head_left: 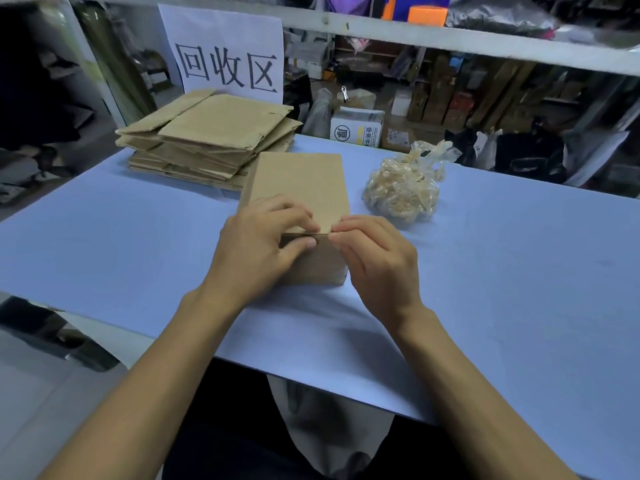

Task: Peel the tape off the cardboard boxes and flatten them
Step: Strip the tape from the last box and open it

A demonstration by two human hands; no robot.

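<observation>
Head view. A closed cardboard box (298,202) stands upright at the centre of the blue table (519,271), its top face unbroken. The left hand (258,251) grips the box's near top edge, fingers curled over the top and thumb pressed against the front face. The right hand (377,261) pinches at the near right corner of the same edge, fingertips (337,233) closed together; whether tape lies between them cannot be told. At 11 o'clock from the box, touching its far left side, lies a stack of flattened boxes (211,140). At 2 o'clock, just beside the box, sits a wad of peeled tape (405,188), clear and crumpled. Behind the stack stands a paper sign (225,50) with three printed characters. Beyond the table's far edge, at 12 o'clock, a white carton (356,128) stands on the floor, its contents hidden.
</observation>
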